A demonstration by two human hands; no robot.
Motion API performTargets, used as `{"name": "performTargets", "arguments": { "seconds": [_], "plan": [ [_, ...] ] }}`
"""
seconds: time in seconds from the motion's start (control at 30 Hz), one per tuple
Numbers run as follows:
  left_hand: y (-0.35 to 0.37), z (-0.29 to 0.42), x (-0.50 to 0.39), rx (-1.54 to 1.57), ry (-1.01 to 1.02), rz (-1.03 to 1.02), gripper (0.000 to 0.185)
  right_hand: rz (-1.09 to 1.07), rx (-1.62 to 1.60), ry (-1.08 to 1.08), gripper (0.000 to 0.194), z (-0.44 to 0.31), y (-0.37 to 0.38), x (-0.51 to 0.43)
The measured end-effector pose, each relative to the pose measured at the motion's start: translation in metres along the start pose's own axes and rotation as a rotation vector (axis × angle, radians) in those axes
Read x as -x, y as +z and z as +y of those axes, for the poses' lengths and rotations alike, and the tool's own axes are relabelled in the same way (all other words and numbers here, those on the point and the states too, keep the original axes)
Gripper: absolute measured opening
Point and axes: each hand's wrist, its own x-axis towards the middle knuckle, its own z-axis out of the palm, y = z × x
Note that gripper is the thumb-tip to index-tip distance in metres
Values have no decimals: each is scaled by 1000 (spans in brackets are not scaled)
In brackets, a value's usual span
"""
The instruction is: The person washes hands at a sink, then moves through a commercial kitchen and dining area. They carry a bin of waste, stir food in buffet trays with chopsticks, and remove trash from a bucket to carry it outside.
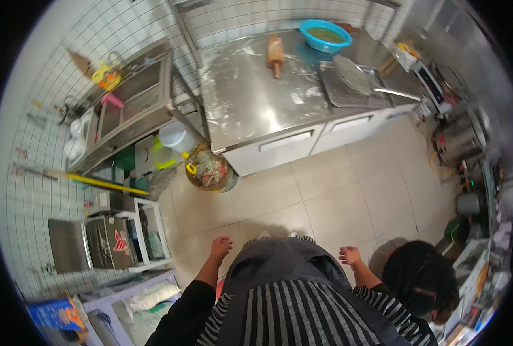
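Note:
My left hand point(222, 247) hangs at my side, its fingers loosely bent, with nothing in it. On the other side of my dark apron point(284, 259), my right hand point(350, 255) is also bare, its fingers slightly spread. Both are over the tiled floor and touch no object. Before me stands a stainless steel worktable point(248, 99) dusted with flour. A wooden rolling pin point(275, 54) lies on it. Towards its right end, a round fine-mesh strainer point(352, 75) with a long handle rests across a metal tray point(347, 100). Behind them sits a blue basin point(325, 45) of greenish liquid.
A full waste bin point(211, 171) stands by the worktable's left corner, near a steel sink point(131, 97). A person with dark hair point(418, 277) is close on my right. Steel pots point(462, 136) line the right side; a white rack point(152, 233) stands left.

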Motion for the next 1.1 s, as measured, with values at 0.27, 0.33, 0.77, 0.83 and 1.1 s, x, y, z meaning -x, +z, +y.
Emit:
{"name": "performTargets", "arguments": {
  "seconds": [0.27, 0.33, 0.77, 0.83, 1.1],
  "plan": [
    [-86, -180, 84, 202, -298, 308, 18, -142, 121, -227, 28, -128, 33, -38],
    [-87, -217, 101, 62, -308, 271, 19, -201, 121, -276, 27, -140, 53, -39],
    [-47, -131, 21, 138, -203, 84, 26, -118, 72, -88, 28, -46, 21, -23],
    [-33, -83, 8, 130, -136, 45, 26, -36, -37, -18, 28, -28, 0, -13],
    [37, 15, 1, -10, 15, -77, 28, -120, -120, 26, 34, -43, 12, 4]
  ]
}}
